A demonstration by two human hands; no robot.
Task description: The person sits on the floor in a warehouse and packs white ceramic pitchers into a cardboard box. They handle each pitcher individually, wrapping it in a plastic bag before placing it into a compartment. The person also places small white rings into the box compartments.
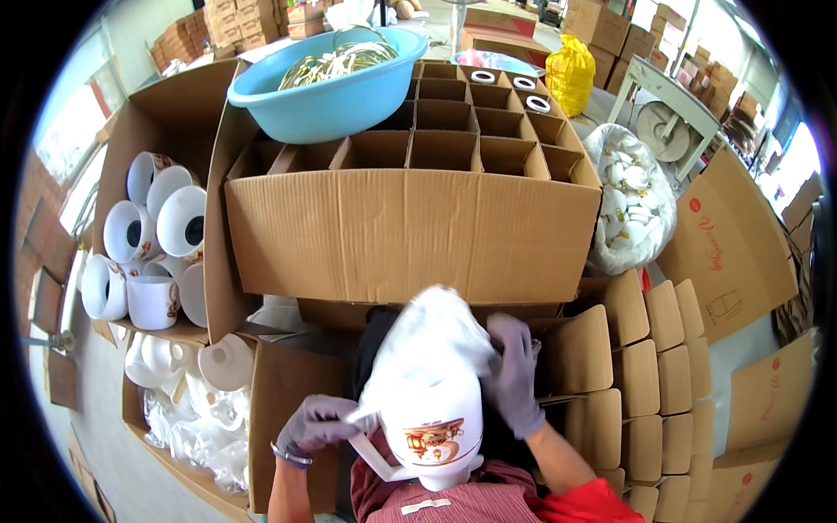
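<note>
A white jug (436, 427) with a brown and gold printed picture rests at my lap. Its handle angles down on the left, and its narrow end points toward me. A thin white plastic bag (427, 336) covers the far part of the jug. My left hand (318, 424), in a grey glove, is closed beside the handle, pinching what looks like the bag's edge. On the other side my right hand (514, 375), also grey-gloved, is raised against the bag. Motion smears its fingers, so their grip is unclear.
Ahead stands a divided carton (418, 231) bearing a blue basin (327, 96) of gold-rimmed rings. Left are a box of white printed cylinders (155, 301) and a box of white parts (228, 362). Right are cardboard dividers (593, 436) and a bag of small white parts (632, 209).
</note>
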